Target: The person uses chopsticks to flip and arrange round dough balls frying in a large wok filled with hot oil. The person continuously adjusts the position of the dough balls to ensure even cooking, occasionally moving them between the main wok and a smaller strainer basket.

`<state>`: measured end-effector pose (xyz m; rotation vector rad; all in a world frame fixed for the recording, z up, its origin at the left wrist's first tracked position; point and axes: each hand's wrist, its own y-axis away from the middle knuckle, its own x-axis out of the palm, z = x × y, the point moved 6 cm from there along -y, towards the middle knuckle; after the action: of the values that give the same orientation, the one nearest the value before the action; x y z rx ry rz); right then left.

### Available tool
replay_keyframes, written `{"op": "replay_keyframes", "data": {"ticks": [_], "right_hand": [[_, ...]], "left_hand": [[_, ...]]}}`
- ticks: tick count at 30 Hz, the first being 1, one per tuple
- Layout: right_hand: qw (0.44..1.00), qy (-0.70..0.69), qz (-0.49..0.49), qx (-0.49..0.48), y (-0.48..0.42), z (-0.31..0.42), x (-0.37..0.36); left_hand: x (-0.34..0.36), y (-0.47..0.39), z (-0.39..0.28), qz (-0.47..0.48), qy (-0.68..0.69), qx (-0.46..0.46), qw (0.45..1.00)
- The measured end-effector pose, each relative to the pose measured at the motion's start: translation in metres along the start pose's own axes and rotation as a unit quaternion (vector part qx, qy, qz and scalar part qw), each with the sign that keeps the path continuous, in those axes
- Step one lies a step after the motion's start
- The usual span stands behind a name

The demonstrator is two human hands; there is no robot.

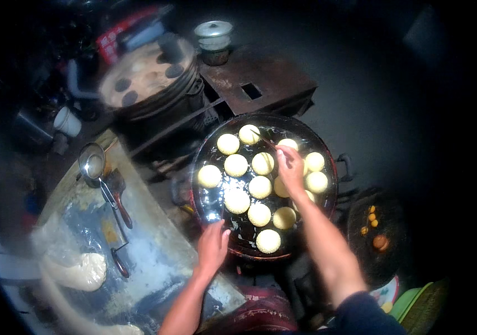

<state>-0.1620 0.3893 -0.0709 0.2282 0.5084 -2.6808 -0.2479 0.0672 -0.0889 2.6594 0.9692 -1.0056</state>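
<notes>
A wide dark pan (238,248) of shiny oil holds several round, pale dough balls (260,186) with a bumpy surface. My right hand (290,165) reaches over the pan and grips a thin dark stick (267,141), perhaps a chopstick. The stick's tip lies over a ball (249,134) near the far rim; whether it touches is unclear. My right hand and forearm partly cover several balls. At the pan's near left rim is my left hand (214,243), its thumb apart from the fingers. Glare on the oil beyond it hides whether it holds anything.
On the worktable (154,247) at left lie a metal strainer (92,161), a wooden-handled tool (122,201), a scraper-like blade (112,228) and dough (81,272). A large round drum (150,77) and a lidded pot (214,31) stand beyond. A pan handle (345,166) juts right.
</notes>
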Motion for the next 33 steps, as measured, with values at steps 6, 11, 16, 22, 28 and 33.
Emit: {"op": "replay_keyframes", "data": {"ticks": [6,11,16,22,28,33], "right_hand": [[0.996,0.024,-0.039,0.073,0.031,-0.022,-0.045],[0.994,0.035,-0.064,0.083,0.066,0.009,-0.072],[0.994,0.013,-0.048,0.096,0.098,0.018,-0.076],[0.994,-0.020,-0.036,0.105,0.114,0.006,-0.062],[0.999,0.030,-0.028,0.011,0.126,0.003,-0.060],[0.996,0.080,-0.014,-0.029,0.155,0.048,-0.086]], "left_hand": [[-0.010,0.031,-0.006,0.012,0.044,0.011,0.999],[-0.011,0.052,-0.002,0.029,0.033,0.052,0.998],[-0.004,0.059,0.002,0.067,0.044,0.043,0.996],[0.011,0.057,-0.004,0.107,0.067,0.036,0.991],[0.011,0.070,-0.021,0.115,0.083,0.043,0.989],[0.000,0.096,-0.026,0.127,0.069,0.028,0.989]]}}
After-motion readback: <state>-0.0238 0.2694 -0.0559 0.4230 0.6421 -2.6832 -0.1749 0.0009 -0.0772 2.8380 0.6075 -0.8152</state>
